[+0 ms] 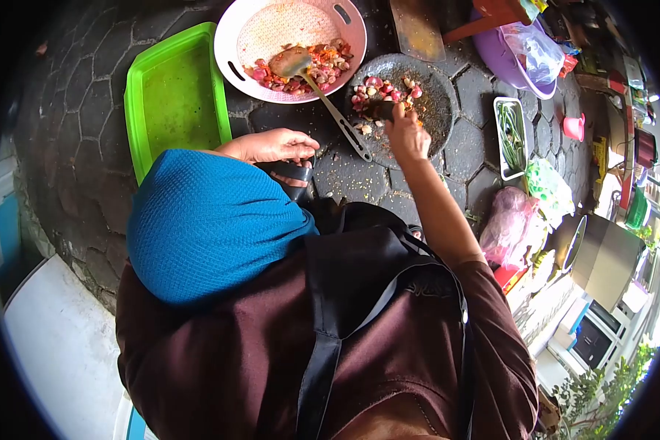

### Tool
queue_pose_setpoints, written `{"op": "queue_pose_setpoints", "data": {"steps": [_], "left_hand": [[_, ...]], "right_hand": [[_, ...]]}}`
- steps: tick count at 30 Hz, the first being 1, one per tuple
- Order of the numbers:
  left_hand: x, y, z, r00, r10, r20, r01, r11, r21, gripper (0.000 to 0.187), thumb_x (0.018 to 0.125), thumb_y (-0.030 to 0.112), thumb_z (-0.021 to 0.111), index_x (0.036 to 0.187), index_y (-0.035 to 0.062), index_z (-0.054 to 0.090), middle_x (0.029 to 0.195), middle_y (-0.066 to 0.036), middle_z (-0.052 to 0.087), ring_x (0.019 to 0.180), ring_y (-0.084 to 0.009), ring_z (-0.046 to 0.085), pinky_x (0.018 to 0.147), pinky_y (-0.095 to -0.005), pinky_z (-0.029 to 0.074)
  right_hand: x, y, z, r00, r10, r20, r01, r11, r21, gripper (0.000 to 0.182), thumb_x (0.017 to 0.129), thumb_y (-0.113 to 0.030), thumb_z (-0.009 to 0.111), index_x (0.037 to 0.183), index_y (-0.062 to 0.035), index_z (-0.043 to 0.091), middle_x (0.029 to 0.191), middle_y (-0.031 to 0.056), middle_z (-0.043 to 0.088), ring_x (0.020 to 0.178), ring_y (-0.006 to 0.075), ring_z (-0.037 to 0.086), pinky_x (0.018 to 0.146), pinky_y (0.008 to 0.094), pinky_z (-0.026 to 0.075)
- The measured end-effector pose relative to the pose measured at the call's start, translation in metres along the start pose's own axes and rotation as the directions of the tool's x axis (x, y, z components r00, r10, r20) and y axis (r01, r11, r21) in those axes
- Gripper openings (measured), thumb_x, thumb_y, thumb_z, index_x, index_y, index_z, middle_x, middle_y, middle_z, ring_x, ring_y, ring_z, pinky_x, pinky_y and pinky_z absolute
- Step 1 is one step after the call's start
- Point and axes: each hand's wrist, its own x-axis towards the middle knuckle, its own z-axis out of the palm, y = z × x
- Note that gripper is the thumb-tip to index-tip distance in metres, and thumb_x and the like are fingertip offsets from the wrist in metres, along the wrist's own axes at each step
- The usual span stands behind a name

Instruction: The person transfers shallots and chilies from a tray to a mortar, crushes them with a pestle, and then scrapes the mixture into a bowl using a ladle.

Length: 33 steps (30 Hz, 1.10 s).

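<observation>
My right hand (408,136) is wrapped round a dark stone pestle (383,110), which is mostly hidden by the fingers. The pestle rests among red shallots (378,88) and pale pieces in a wide, shallow stone mortar (440,110) on the paving. My left hand (280,145) lies over my knee, its fingers loosely stretched and nothing in them. Beyond it stands a pink basin (231,33) with chopped shallots and chillies (334,67) in it. A metal spatula (292,61) leans in the basin, its slotted handle slanting out over the rim toward me.
To the left is a green tray (138,103). At right are a white tray of green beans (512,136), a purple tub (495,55), a pink cup (573,127) and plastic bags (510,220). A flat board (418,29) lies beyond the mortar.
</observation>
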Motion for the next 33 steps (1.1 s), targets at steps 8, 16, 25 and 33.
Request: {"op": "queue_pose_setpoints", "data": {"steps": [8, 16, 25, 33], "left_hand": [[-0.002, -0.004, 0.000, 1.000, -0.023, -0.002, 0.023, 1.000, -0.007, 0.053, 0.092, 0.037, 0.056, 0.130, 0.0013, 0.046, 0.109, -0.004, 0.060, 0.096, -0.0104, 0.053, 0.082, -0.0263, 0.042], [-0.002, -0.002, 0.005, 0.998, -0.057, 0.006, 0.057, 0.990, -0.127, 0.055, 0.092, 0.038, 0.056, 0.132, 0.0014, 0.044, 0.110, -0.004, 0.061, 0.099, -0.0113, 0.053, 0.084, -0.0271, 0.043], [-0.006, -0.005, 0.000, 0.999, -0.052, 0.007, 0.052, 0.999, -0.007, 0.056, 0.091, 0.044, 0.054, 0.132, 0.0062, 0.046, 0.109, -0.001, 0.058, 0.098, -0.0121, 0.052, 0.083, -0.0276, 0.042], [-0.009, -0.003, 0.000, 0.999, -0.052, -0.005, 0.053, 0.998, 0.020, 0.054, 0.092, 0.043, 0.053, 0.132, 0.0071, 0.046, 0.109, -0.001, 0.059, 0.099, -0.0119, 0.052, 0.082, -0.0295, 0.043]], "right_hand": [[-0.019, 0.027, -0.021, 0.970, -0.099, -0.222, 0.142, 0.973, 0.183, 0.045, 0.085, -0.036, 0.056, 0.124, -0.0162, 0.045, 0.108, 0.0161, 0.055, 0.086, 0.0341, 0.064, 0.070, 0.0485, 0.052], [-0.002, 0.006, -0.010, 1.000, -0.018, -0.023, 0.021, 0.984, 0.175, 0.047, 0.087, -0.037, 0.054, 0.128, -0.0178, 0.044, 0.112, 0.0164, 0.055, 0.091, 0.0344, 0.062, 0.072, 0.0469, 0.051], [-0.001, 0.053, -0.011, 0.959, 0.143, -0.244, -0.069, 0.955, 0.289, 0.049, 0.085, -0.039, 0.057, 0.127, -0.0167, 0.047, 0.107, 0.0194, 0.057, 0.093, 0.0368, 0.061, 0.075, 0.0458, 0.050], [0.006, 0.051, -0.007, 0.962, 0.148, -0.231, -0.082, 0.959, 0.271, 0.048, 0.085, -0.037, 0.055, 0.128, -0.0155, 0.046, 0.107, 0.0186, 0.056, 0.089, 0.0374, 0.062, 0.070, 0.0471, 0.051]]}}
